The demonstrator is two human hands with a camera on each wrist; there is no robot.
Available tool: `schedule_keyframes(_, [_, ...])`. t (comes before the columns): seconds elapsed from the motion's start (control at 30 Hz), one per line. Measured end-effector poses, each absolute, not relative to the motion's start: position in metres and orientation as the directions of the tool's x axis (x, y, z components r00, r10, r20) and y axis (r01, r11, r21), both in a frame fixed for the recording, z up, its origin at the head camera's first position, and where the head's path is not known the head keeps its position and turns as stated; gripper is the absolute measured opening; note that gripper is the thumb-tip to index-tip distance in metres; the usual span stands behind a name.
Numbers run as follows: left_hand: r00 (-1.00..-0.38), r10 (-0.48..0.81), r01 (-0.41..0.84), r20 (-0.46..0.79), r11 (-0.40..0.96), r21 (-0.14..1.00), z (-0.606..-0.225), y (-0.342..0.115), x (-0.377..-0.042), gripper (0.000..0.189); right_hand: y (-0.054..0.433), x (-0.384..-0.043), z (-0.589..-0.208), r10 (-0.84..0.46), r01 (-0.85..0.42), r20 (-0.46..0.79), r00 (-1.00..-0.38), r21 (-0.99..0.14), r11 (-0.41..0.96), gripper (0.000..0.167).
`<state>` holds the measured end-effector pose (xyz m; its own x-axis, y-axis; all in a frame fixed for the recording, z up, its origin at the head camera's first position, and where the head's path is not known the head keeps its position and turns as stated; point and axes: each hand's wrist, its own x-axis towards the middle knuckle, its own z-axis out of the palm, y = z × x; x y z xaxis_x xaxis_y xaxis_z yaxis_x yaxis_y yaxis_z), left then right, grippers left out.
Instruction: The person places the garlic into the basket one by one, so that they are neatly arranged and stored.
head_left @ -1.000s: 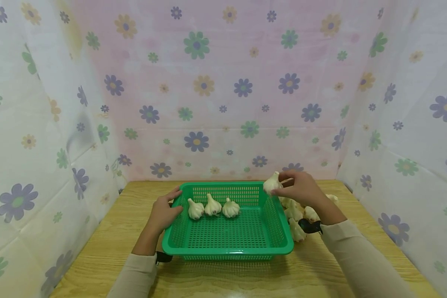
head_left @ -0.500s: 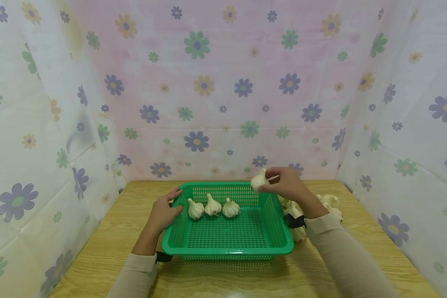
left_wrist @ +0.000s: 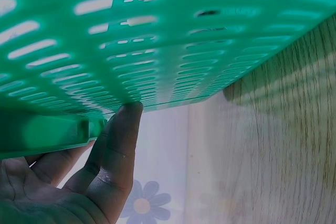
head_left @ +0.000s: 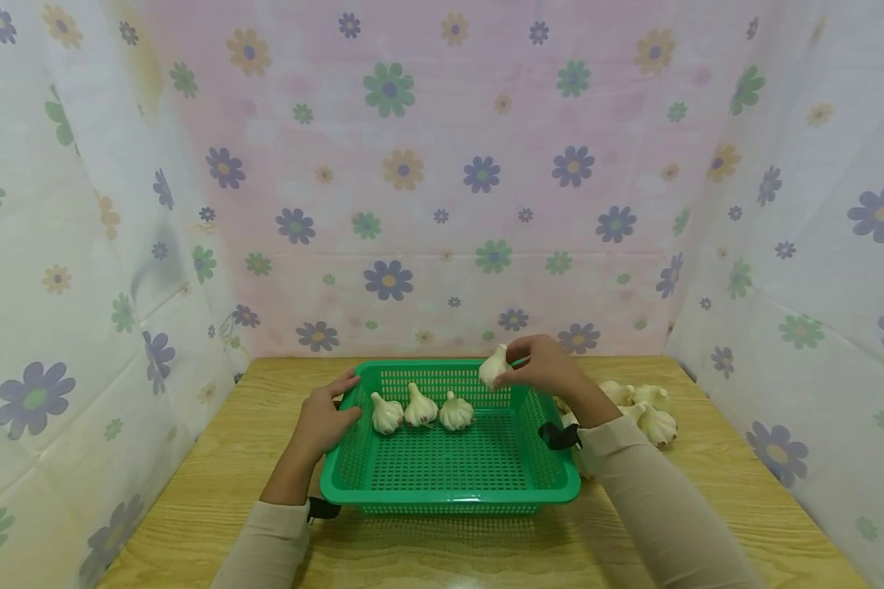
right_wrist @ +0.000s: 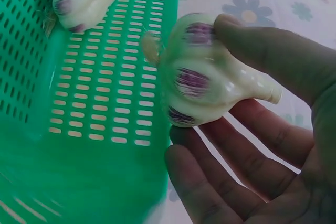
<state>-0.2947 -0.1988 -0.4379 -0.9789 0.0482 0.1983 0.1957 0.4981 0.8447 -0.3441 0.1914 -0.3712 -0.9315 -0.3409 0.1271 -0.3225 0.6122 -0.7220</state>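
A rounded, white garlic bulb with purple streaks (head_left: pixel 493 368) is pinched between the thumb and fingertips of the right hand (head_left: pixel 548 370), above the back part of a rectangular green plastic basket with slotted walls (head_left: pixel 449 496). The left hand (head_left: pixel 324 421) grips the basket's left rim, a finger against the outer wall, well apart from the held bulb. Three whitish garlic bulbs with stubby stems (head_left: pixel 421 406) sit in a row inside, nearer the left hand, while more pale garlic bulbs (head_left: pixel 657 424) lie on the wood-grain bench (head_left: pixel 206 491) beside the basket, below the right hand.
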Motion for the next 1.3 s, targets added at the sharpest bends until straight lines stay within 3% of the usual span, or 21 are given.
schedule_keyframes(0.4, [-0.98, 0.046, 0.19, 0.193, 0.502, 0.844, -0.438, -0.199, -0.295, 0.062, 0.177, -0.352, -0.383, -0.366, -0.341, 0.092, -0.926, -0.62, 0.707, 0.044])
schedule_keyframes(0.8, [-0.982, 0.043, 0.182, 0.186, 0.513, 0.839, -0.44, -0.2, -0.296, 0.063, 0.173, -0.352, -0.39, -0.383, -0.351, 0.063, -0.922, -0.558, 0.752, 0.023])
schedule_keyframes(0.93, [-0.982, 0.042, 0.18, 0.185, 0.513, 0.839, -0.439, -0.2, -0.295, 0.063, 0.173, -0.355, -0.393, -0.403, -0.348, 0.02, -0.915, -0.546, 0.762, 0.035])
schedule_keyframes(1.13, [-0.981, 0.044, 0.184, 0.189, 0.512, 0.839, -0.438, -0.2, -0.294, 0.063, 0.172, -0.355, -0.395, -0.41, -0.356, -0.002, -0.912, -0.495, 0.793, 0.029])
schedule_keyframes(1.3, [-0.981, 0.041, 0.182, 0.187, 0.506, 0.843, -0.438, -0.199, -0.294, 0.063, 0.172, -0.356, -0.398, -0.407, -0.346, -0.019, -0.913, -0.489, 0.8, 0.039])
